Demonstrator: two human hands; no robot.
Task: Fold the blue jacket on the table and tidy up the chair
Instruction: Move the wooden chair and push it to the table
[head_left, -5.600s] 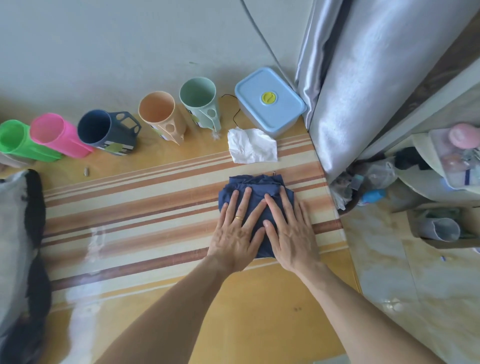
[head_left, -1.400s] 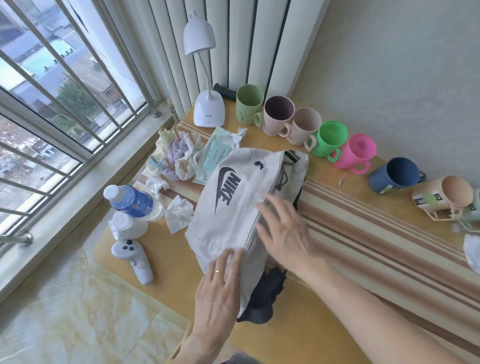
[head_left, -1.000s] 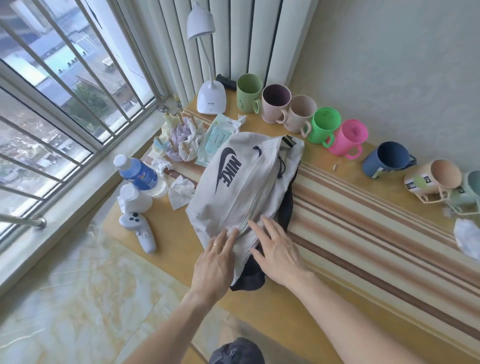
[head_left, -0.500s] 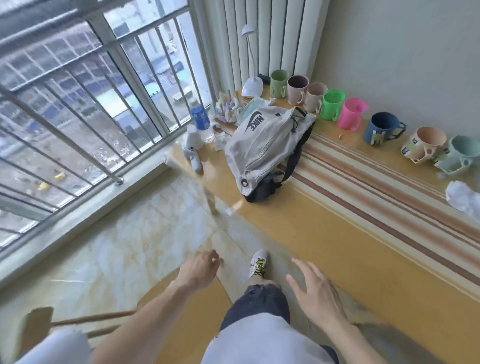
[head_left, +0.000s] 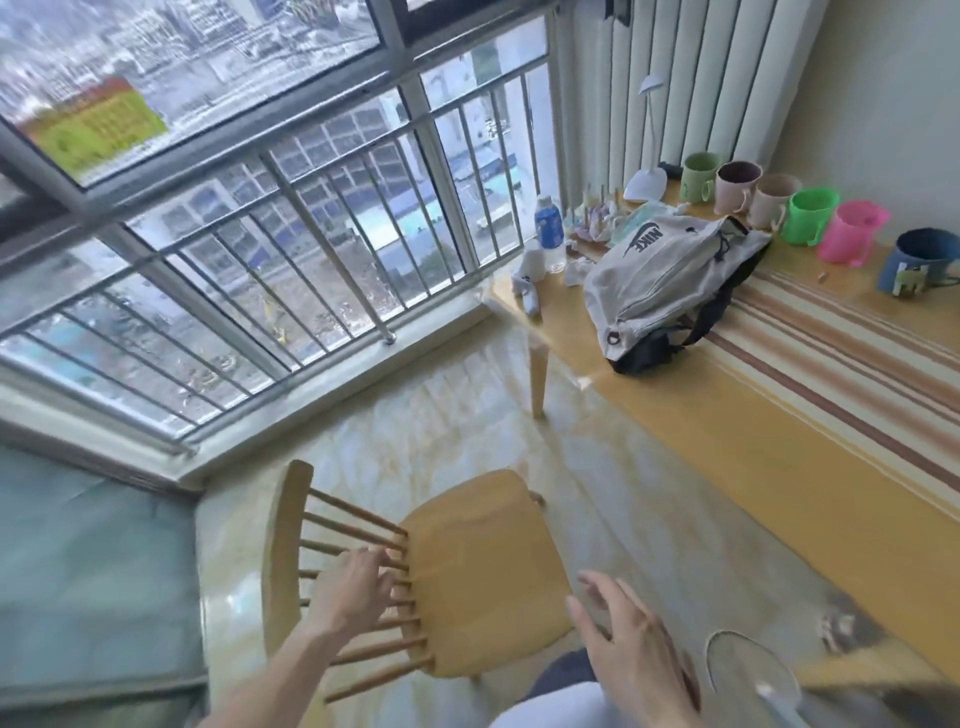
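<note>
A light wooden chair (head_left: 483, 566) with a spindle back stands on the tiled floor below me, a short way from the table (head_left: 779, 441). My left hand (head_left: 353, 587) hovers over the back spindles with fingers spread, holding nothing. My right hand (head_left: 628, 649) is open beside the seat's right front edge. The blue jacket is out of view.
A grey Nike bag (head_left: 660, 286) lies on the table's left end, beside a water bottle (head_left: 549, 234), a white lamp (head_left: 647, 182) and a row of coloured mugs (head_left: 810, 213). Barred windows (head_left: 311, 218) line the left side. A green surface (head_left: 93, 571) sits at lower left.
My view has swung from the bag down to the chair. Both hands left the bag and now hover at the chair, the left over its back, the right near the seat.
</note>
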